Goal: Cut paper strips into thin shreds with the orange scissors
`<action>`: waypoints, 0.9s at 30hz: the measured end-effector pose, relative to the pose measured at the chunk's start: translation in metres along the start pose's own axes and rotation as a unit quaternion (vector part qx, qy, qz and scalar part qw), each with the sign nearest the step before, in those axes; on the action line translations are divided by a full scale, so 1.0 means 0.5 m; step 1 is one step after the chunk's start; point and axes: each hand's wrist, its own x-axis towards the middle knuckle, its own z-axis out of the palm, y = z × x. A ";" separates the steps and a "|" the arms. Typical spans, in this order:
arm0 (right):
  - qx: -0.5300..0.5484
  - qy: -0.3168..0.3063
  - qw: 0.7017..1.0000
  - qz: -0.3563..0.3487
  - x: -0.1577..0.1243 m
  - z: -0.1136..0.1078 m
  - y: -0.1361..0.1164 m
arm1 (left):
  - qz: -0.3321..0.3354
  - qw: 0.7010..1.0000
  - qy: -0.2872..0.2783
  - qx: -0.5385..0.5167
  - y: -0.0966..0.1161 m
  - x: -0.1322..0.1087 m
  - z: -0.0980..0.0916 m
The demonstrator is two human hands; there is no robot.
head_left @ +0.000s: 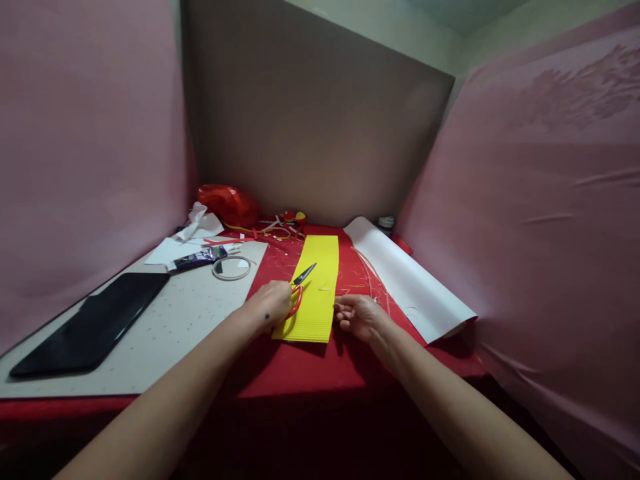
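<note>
A yellow sheet (317, 267) with fine parallel ridges, like corrugated paper, lies lengthwise on the red-covered table. My left hand (274, 303) is closed around the red-handled scissors (304, 273) at the sheet's left edge. Their dark blades point up and to the right over the yellow surface and look closed. At the right edge, my right hand (359, 315) has its fingers curled, with thumb and fingertips at the border of the sheet. A small yellow strip (325, 289) rests on top of it.
A pale board (200, 333) on the left bears a black tablet-like slab (90, 327), a tape roll (231, 268) and a dark printed packet (200, 258). A white paper roll (410, 280) lies right. Behind are a red plastic bag (230, 203) and scattered trimmings.
</note>
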 end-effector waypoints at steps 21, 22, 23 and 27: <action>0.015 -0.115 0.993 0.002 -0.131 -0.034 0.064 | 0.064 0.765 -0.115 -0.630 -0.054 -0.253 0.025; 0.001 -0.122 0.992 -0.001 -0.139 -0.036 0.074 | 0.057 0.761 -0.132 -0.633 -0.050 -0.274 0.052; -0.013 -0.126 0.992 -0.003 -0.145 -0.038 0.084 | 0.048 0.754 -0.164 -0.634 -0.046 -0.295 0.079; -0.023 -0.120 0.992 -0.033 -0.161 -0.041 0.120 | -0.033 0.795 -0.198 -0.572 -0.036 -0.349 0.176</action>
